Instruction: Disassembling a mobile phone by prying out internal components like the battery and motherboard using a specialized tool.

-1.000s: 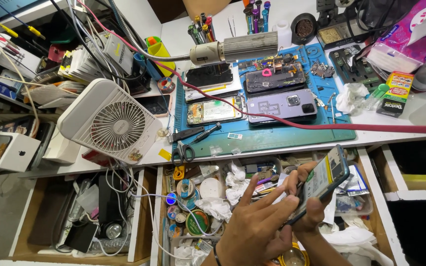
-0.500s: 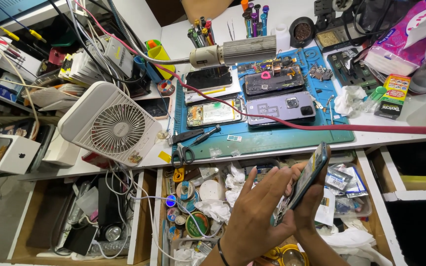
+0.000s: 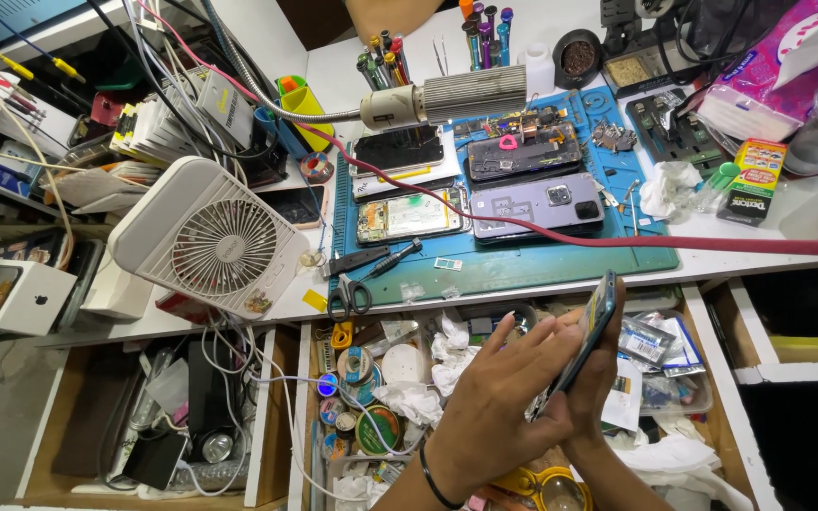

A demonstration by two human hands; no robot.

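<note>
Standing edge-on between both hands (image 3: 523, 397), the dark slim phone (image 3: 587, 331).

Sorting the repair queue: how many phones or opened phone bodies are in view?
5, maybe more hidden: black phone, opened phone, dismantled dark phone and lilac phone on the blue mat; one dark phone held edge-on over the drawer.

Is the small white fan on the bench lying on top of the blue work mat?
No, the white square fan sits on the white bench to the left of the blue work mat, clear of its edge.

A teal work mat (image 3: 523, 265), a white slatted fan (image 3: 210, 241), a red cable (image 3: 674, 241), and a lilac phone (image 3: 537, 205).
</note>
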